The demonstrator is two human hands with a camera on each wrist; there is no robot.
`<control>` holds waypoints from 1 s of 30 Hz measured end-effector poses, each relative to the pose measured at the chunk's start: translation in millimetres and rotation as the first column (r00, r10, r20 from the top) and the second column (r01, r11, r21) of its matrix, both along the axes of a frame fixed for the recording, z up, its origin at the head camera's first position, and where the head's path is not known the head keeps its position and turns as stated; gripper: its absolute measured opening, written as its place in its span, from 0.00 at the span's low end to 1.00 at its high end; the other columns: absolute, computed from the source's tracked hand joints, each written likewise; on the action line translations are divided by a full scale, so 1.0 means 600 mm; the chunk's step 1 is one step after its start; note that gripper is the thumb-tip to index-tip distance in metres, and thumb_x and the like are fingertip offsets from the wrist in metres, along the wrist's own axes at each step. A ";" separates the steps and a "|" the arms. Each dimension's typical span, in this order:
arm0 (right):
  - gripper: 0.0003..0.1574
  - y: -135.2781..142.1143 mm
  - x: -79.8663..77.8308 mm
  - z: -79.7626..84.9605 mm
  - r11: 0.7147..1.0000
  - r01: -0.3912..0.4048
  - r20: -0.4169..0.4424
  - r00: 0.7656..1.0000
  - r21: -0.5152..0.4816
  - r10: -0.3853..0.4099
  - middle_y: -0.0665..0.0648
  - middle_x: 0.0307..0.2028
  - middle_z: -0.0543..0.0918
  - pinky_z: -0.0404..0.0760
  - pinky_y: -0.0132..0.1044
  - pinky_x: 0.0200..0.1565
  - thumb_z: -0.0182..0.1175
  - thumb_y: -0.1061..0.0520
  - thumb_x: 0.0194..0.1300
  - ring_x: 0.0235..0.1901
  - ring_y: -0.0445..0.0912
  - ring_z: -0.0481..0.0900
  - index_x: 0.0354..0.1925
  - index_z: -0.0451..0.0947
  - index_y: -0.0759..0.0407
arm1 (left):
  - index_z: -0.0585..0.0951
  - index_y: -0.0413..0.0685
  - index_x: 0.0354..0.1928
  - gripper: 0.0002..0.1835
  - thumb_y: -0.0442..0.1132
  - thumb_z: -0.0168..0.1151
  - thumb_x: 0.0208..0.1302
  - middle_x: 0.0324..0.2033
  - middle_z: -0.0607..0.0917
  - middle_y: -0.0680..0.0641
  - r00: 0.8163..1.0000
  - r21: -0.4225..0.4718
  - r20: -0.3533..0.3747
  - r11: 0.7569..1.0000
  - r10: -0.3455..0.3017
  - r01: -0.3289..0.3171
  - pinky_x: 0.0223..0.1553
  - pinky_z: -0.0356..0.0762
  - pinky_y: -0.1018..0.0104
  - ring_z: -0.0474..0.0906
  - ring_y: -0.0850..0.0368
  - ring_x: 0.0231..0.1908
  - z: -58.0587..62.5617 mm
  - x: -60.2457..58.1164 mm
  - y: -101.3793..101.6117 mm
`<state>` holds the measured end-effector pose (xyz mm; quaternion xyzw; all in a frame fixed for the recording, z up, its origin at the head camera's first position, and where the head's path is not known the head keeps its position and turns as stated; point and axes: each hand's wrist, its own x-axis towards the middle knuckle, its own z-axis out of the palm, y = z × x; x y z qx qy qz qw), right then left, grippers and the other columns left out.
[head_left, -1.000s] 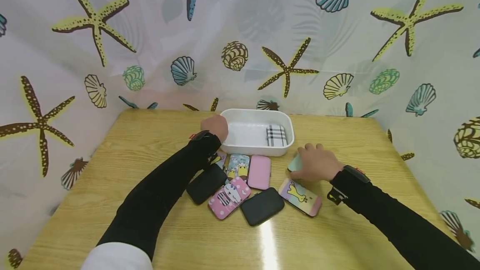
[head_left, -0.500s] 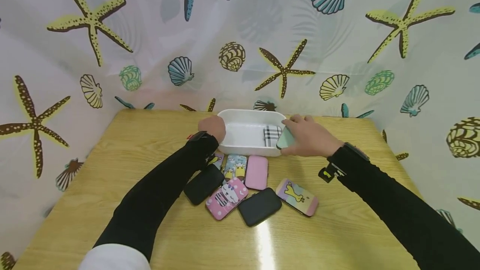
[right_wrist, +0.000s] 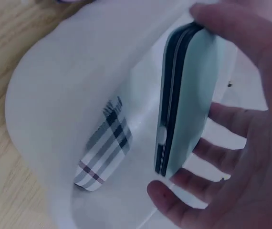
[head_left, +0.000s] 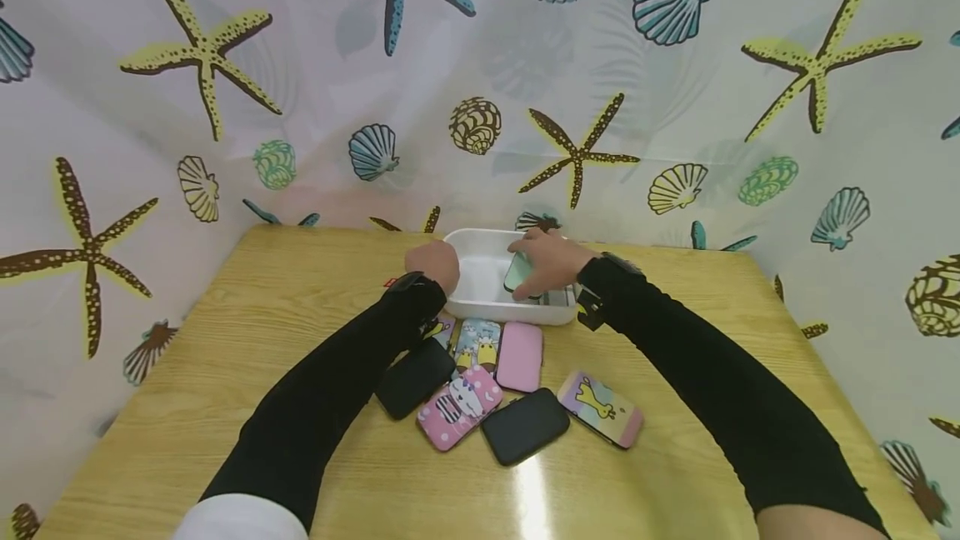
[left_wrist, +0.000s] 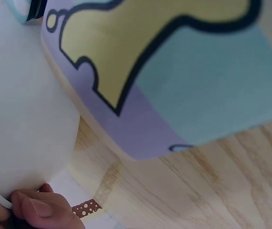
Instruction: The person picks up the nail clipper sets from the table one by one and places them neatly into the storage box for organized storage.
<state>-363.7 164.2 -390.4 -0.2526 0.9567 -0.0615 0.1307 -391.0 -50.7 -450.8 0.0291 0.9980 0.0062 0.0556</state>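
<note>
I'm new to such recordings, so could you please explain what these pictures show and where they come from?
There is no machine, just a person working bare-handed. The wide pictures come from a camera on the head, the close-ups from one on each wrist. The left hand grips the edge of a white tub; the right hand holds a pale green case at its opening. A checked case lies inside. In front, on the wooden table, lie two black cases, a plain pink case and four cases with cartoon pictures.
</note>
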 end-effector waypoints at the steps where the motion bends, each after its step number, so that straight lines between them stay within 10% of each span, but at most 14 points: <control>1: 0.55 -0.002 -0.006 -0.008 1.000 -0.010 0.012 1.000 0.005 0.010 0.64 0.74 0.61 0.69 0.59 0.64 0.72 0.35 0.55 0.71 0.66 0.61 0.74 0.65 0.53 | 0.86 0.44 0.43 0.13 0.42 0.53 0.75 0.35 0.87 0.47 1.000 -0.001 -0.001 1.000 -0.003 0.003 0.33 0.81 0.59 0.80 0.55 0.30 -0.003 -0.001 0.002; 30: 0.38 -0.040 -0.041 -0.052 0.982 -0.171 0.133 0.978 0.081 0.160 0.63 0.69 0.69 0.69 0.48 0.66 0.71 0.49 0.60 0.66 0.55 0.68 0.67 0.75 0.53 | 0.84 0.43 0.50 0.15 0.43 0.52 0.77 0.40 0.86 0.46 1.000 -0.059 0.021 0.998 -0.001 0.002 0.37 0.83 0.60 0.82 0.54 0.33 0.001 0.001 0.007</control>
